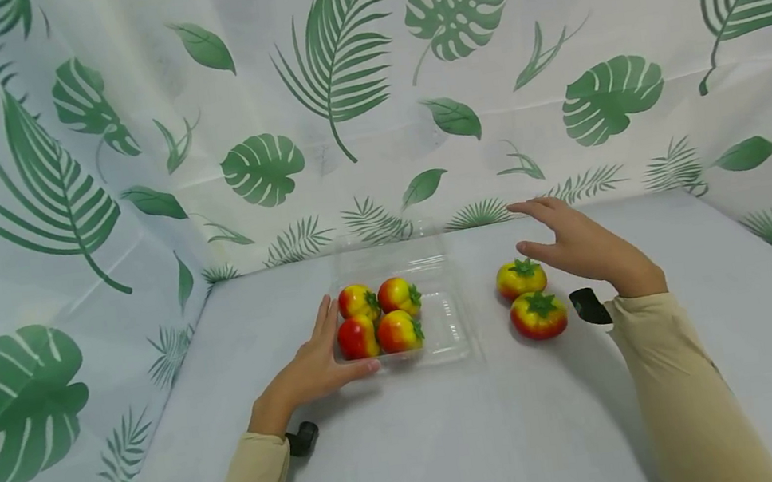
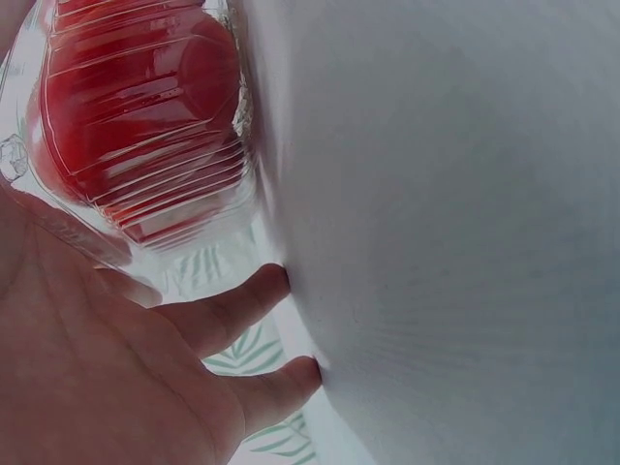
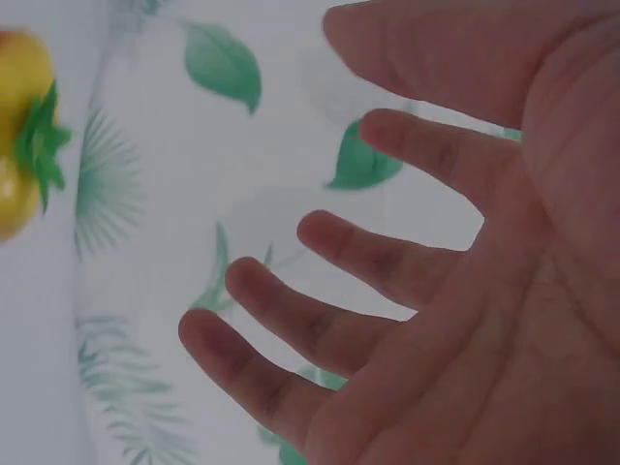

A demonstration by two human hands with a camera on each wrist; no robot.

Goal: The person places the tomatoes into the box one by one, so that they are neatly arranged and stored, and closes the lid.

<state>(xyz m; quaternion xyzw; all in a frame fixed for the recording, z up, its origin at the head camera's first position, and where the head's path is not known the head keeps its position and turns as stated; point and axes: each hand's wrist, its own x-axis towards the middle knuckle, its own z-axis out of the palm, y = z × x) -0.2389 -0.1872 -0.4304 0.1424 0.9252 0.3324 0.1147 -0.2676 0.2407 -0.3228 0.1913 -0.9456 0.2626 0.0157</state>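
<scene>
A clear plastic clamshell box [image 1: 448, 322] lies on the table with its lid folded back. Several red-and-yellow persimmons [image 1: 399, 331] with green leafy tops fill its left and middle part. My left hand [image 1: 309, 367] rests against the box's near left corner, thumb along the front edge and fingers along the left side. In the left wrist view a red persimmon [image 2: 145, 107] shows through the box wall, and two fingertips touch the tabletop. My right hand [image 1: 578, 245] hovers empty with spread fingers, just right of two loose persimmons [image 1: 538, 315] outside the box.
A white table [image 1: 418, 446] carries everything. Behind it and on the left hangs a white cloth [image 1: 377, 170] printed with green leaves. Dark wrist cameras [image 1: 303, 439] sit at both sleeves.
</scene>
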